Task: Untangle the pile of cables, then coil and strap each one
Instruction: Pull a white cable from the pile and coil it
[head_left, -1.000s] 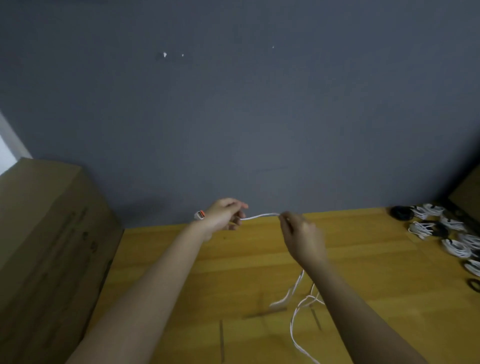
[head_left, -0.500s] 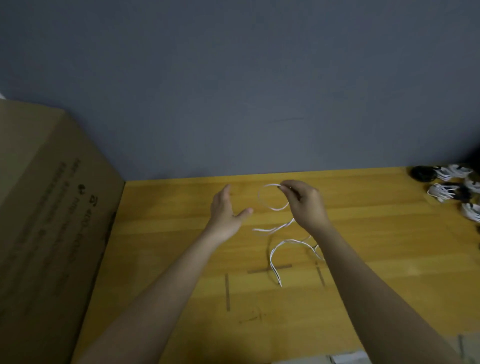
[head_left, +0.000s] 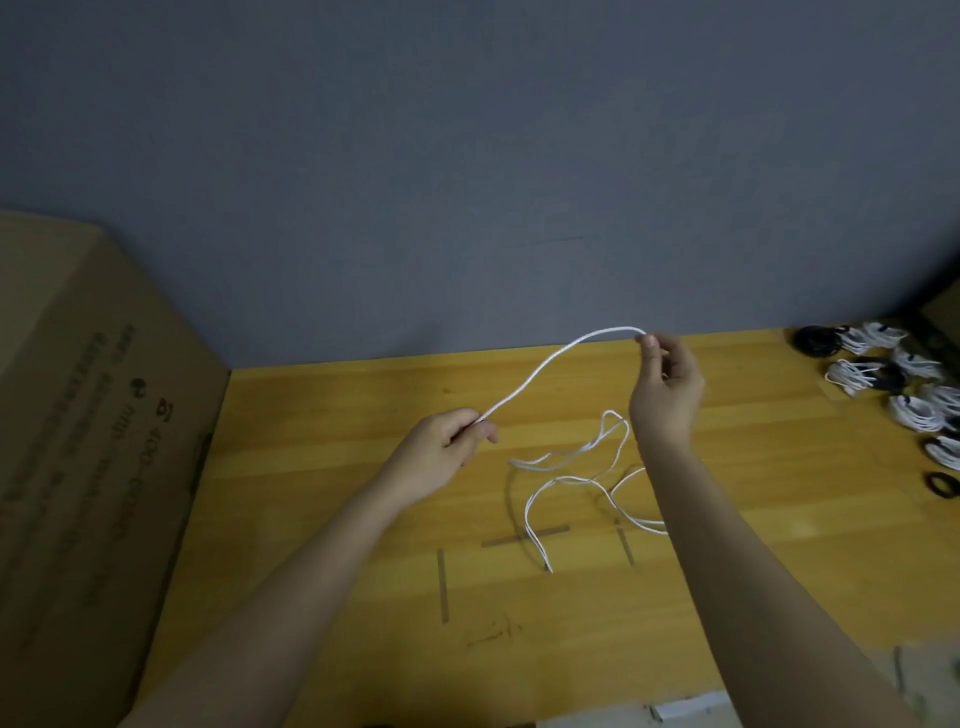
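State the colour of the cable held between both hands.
White cable; head view shows it best.

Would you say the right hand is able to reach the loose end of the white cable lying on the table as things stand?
Probably yes, but not freely: the right hand is pinching the white cable, held above the table. The loose end lies unobstructed just left of that forearm; it would have to let go first.

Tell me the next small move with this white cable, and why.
Probably bring the right hand back toward the left hand to lay a first loop. Both hands pinch the white cable, a raised length runs between them, and the rest lies loose and apparently unknotted on the wooden table. Finished bundles already sit at the right.
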